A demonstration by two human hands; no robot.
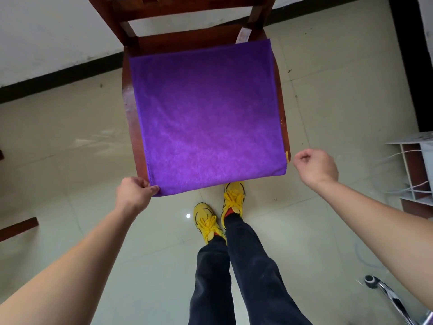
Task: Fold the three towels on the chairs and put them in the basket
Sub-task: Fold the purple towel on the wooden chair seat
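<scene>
A purple towel point(206, 113) lies spread flat over the seat of a dark red wooden chair point(127, 109), its near edge hanging slightly past the seat front. My left hand point(134, 192) pinches the towel's near left corner. My right hand point(314, 166) hovers just right of the near right corner, fingers curled, touching nothing. A white label point(243, 35) shows at the towel's far right corner. No basket or other towels are in view.
My feet in yellow shoes point(232, 198) stand on the tiled floor right in front of the chair. A white shelf unit with cables point(412, 174) stands at the right. An office chair caster point(371, 281) sits bottom right. Dark wooden parts point(17, 227) show at the left edge.
</scene>
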